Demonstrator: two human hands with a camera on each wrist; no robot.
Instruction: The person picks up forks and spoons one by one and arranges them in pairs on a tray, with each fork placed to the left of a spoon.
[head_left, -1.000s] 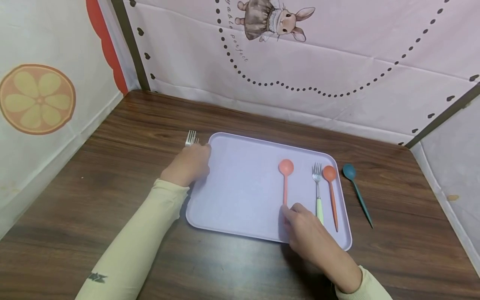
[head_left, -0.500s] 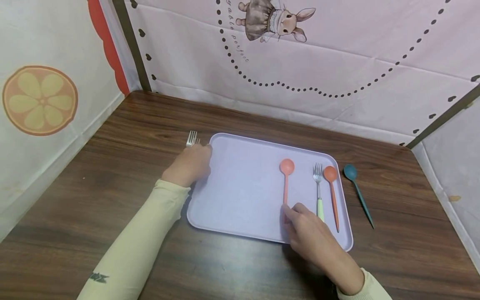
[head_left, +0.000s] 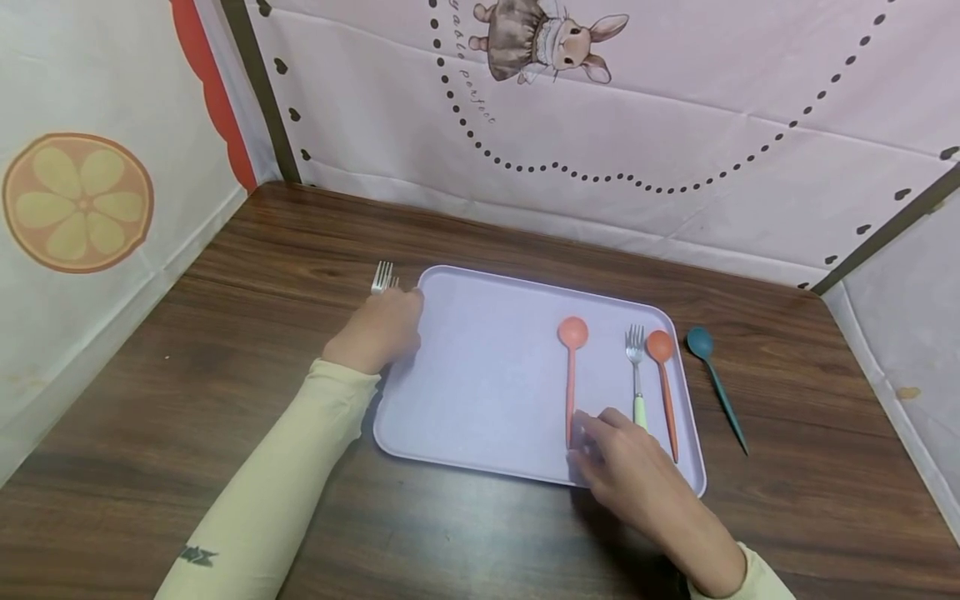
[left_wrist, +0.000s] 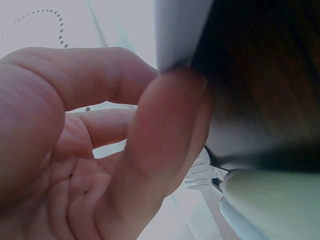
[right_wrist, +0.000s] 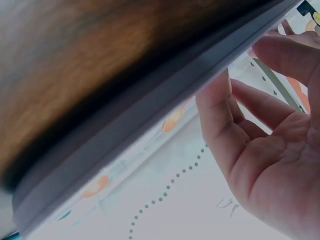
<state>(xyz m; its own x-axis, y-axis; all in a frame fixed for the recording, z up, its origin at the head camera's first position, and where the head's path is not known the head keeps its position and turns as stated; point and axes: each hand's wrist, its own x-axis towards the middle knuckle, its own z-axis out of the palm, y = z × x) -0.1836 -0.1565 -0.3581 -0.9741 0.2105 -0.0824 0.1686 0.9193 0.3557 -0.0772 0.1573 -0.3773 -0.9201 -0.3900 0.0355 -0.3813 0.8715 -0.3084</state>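
Note:
A lilac tray [head_left: 480,375] lies on the table, its left rim pinched between thumb and fingers of my left hand [head_left: 378,329]. In the left wrist view those fingertips [left_wrist: 170,95] meet at the tray's edge. My right hand [head_left: 633,471] hovers over the front rim, fingers loosely bent beside the handle end of a coral-pink spoon [head_left: 573,333]. That spoon lies lengthwise in the tray right of its middle. Farther right in the tray are a fork [head_left: 636,354] with a pale green handle, partly behind my right hand, and an orange-red spoon [head_left: 667,392].
A teal spoon [head_left: 718,387] lies on the wooden table [head_left: 247,350] just beyond the tray's right side. Fork tines [head_left: 382,275] poke out past my left hand, which hides their handles. Printed cloth walls [head_left: 675,92] close off the back and sides.
My right hand has let go of the coral-pink spoon's handle and shifted slightly right, its fingers parting. The spoon stays in the tray. My left hand keeps its place at the rim.

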